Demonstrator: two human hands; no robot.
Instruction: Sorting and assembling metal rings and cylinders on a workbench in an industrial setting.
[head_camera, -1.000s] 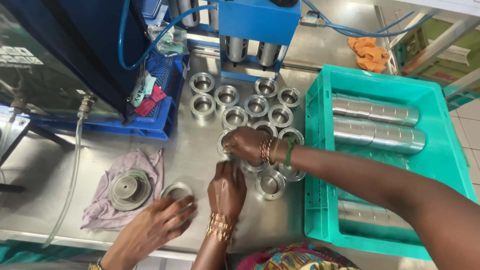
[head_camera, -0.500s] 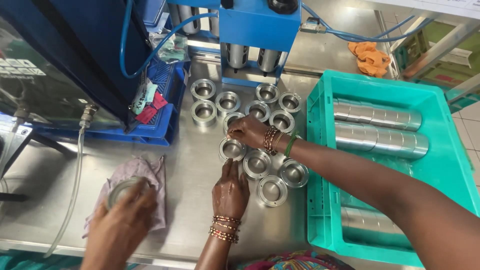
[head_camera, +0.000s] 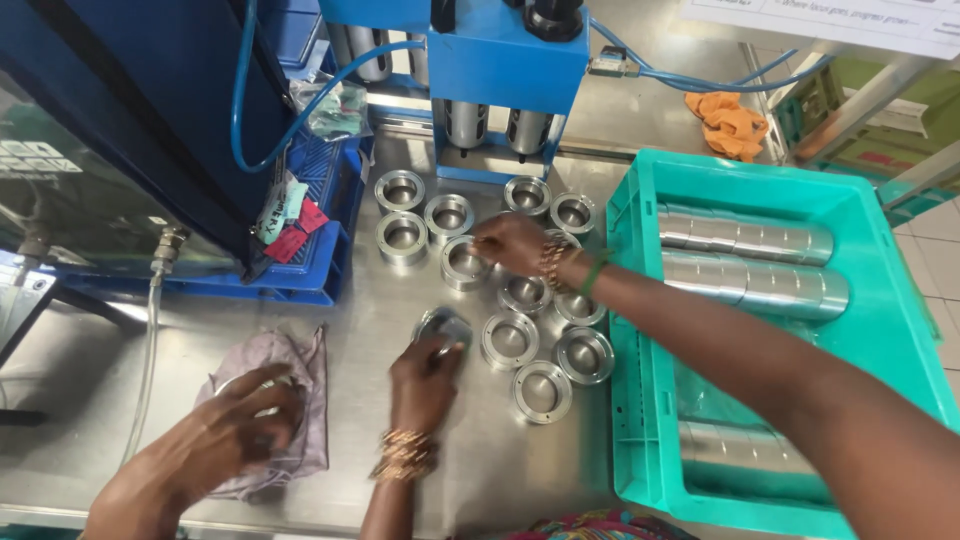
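Several short steel rings (head_camera: 510, 340) lie grouped on the steel table (head_camera: 480, 470). My left hand (head_camera: 425, 375), with gold bangles at the wrist, grips one ring (head_camera: 446, 324) by its near edge and tilts it up off the table. My right hand (head_camera: 515, 243) reaches in from the right over the group. Its fingertips pinch the rim of another ring (head_camera: 462, 265) in the middle row. Another person's hand (head_camera: 235, 425) at the lower left presses on a round metal part lying on a mauve cloth (head_camera: 300, 365).
A teal crate (head_camera: 640, 330) with long steel cylinders (head_camera: 745, 235) stands on the right. A blue press (head_camera: 505, 70) with hoses stands at the back, and a blue tray (head_camera: 330, 215) and dark machine housing at the left. An orange rag (head_camera: 730, 120) lies far back.
The other person's hand carried a ring from the table leftwards onto the cloth. My right hand moved farther back to a middle-row ring. My left hand tipped a ring up.
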